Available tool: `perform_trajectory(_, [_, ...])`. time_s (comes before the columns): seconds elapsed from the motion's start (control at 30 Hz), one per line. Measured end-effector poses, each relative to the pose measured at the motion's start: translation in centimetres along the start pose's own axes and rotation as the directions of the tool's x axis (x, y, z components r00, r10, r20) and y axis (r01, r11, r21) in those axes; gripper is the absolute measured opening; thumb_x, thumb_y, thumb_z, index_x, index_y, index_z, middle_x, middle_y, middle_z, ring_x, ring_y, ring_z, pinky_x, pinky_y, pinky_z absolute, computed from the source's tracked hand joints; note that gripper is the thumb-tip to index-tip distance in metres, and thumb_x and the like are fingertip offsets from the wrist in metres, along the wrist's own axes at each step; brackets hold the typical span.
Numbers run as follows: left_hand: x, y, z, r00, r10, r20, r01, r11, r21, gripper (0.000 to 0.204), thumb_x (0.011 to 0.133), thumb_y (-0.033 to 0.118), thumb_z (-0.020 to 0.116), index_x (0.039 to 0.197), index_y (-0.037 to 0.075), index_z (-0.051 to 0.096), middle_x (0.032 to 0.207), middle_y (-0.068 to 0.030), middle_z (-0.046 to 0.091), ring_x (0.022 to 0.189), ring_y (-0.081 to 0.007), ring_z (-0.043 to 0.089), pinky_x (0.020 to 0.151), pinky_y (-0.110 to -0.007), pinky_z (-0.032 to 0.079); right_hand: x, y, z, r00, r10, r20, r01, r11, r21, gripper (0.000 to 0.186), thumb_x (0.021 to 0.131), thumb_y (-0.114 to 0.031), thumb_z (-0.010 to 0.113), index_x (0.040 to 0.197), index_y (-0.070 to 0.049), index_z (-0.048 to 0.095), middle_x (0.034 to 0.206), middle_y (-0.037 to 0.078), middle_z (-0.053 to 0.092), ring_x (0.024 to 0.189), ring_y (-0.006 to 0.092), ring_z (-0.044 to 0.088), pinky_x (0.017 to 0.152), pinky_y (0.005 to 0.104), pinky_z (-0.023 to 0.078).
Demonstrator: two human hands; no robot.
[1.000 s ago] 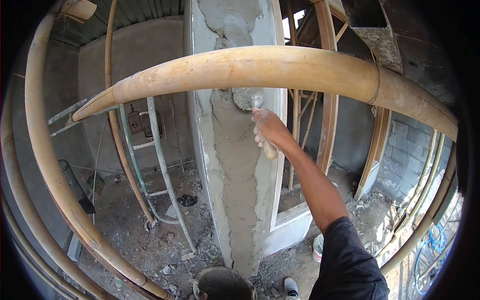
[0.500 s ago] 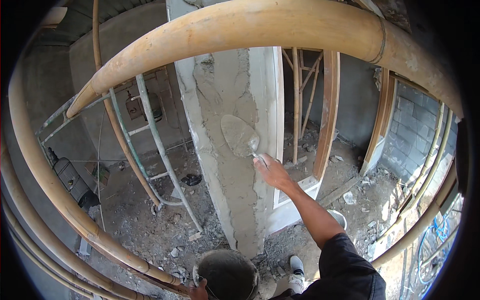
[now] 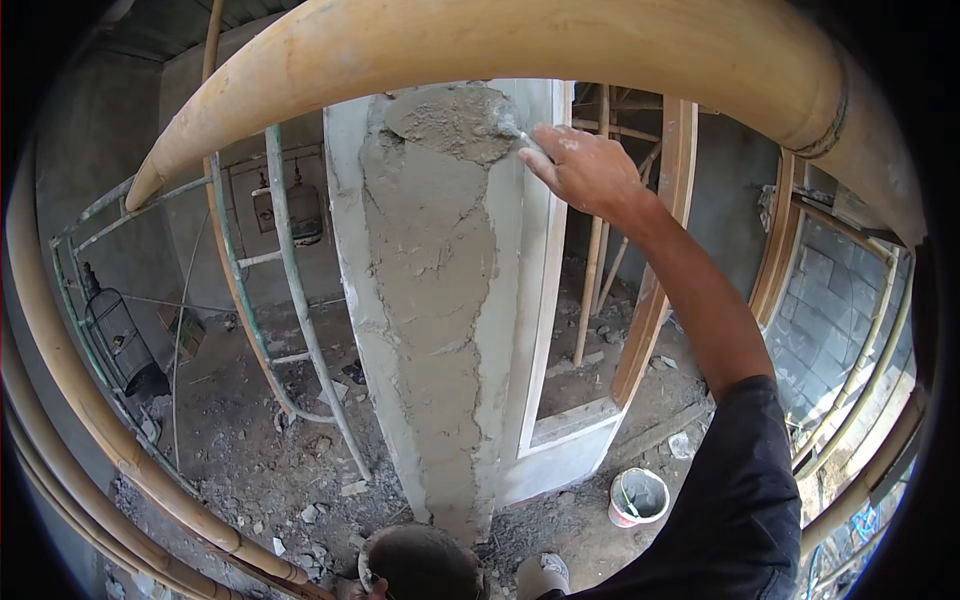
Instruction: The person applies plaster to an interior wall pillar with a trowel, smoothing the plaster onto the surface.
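Behind a bamboo pole [image 3: 500,45] rises a grey mortared pillar [image 3: 430,270], against whose upper face we hold a trowel [image 3: 508,124], our right hand [image 3: 588,170] curled around it, while before the pillar's foot our left hand [image 3: 358,590], partly cropped, clasps a bucket [image 3: 367,556] by its rim.

The right hand [image 3: 588,172] reaches up, fingers curled; the left hand [image 3: 362,590], mostly cut off, seems curled too.

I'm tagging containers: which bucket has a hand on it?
The dark bucket at the picture's lower edge: the left hand is at its rim. The smaller white bucket farther right stands untouched.
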State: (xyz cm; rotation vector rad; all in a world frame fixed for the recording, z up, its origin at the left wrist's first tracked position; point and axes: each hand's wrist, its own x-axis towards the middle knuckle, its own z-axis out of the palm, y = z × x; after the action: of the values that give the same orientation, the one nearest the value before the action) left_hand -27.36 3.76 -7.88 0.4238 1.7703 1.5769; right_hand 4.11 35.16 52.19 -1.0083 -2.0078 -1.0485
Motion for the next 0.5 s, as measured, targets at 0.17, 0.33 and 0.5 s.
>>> perform_trajectory(0.17, [3.2,-5.3,1.6,0.997,-0.075,0.026,0.071,0.989,0.127,0.047,0.096,0.025,0.063,0.137,0.003,0.052,0.118,-0.0155,0.061,0.094,-0.0226,0.057,0.072,-0.041,0.049,6.9,3.2,-1.3,0.986,-0.094,-0.139,0.074,0.987,-0.146,0.047,0.103,-0.048,0.037,0.125,-0.013,0.058,0.104,0.016,0.071,0.098,0.0328,0.068,0.082,0.0487,0.055])
perform_trajectory(0.33, [1.5,-6.5,6.0,0.978,0.21,-0.013,-0.21,0.971,-0.113,0.05,0.096,0.027,0.064,0.138,0.004,0.051,0.113,-0.0124,0.061,0.09,-0.0208,0.056,0.072,-0.04,0.048,13.1,7.4,-2.8,0.944,-0.185,-0.272,0.152,0.979,-0.14,0.057,0.098,-0.054,0.049,0.114,-0.002,0.067,0.09,0.018,0.07,0.084,0.0288,0.067,0.078,0.0424,0.053])
perform_trajectory(0.5, [2.5,-9.9,5.6,0.985,0.126,0.12,-0.11,0.985,-0.13,0.066,0.097,0.032,0.063,0.15,0.006,0.032,0.126,-0.0122,0.056,0.095,-0.0181,0.058,0.071,-0.031,0.049,16.1,10.8,-4.1,0.919,-0.141,-0.369,0.145,0.989,-0.015,0.058,0.097,-0.054,0.049,0.114,-0.002,0.066,0.088,0.018,0.069,0.082,0.0279,0.066,0.077,0.042,0.052])
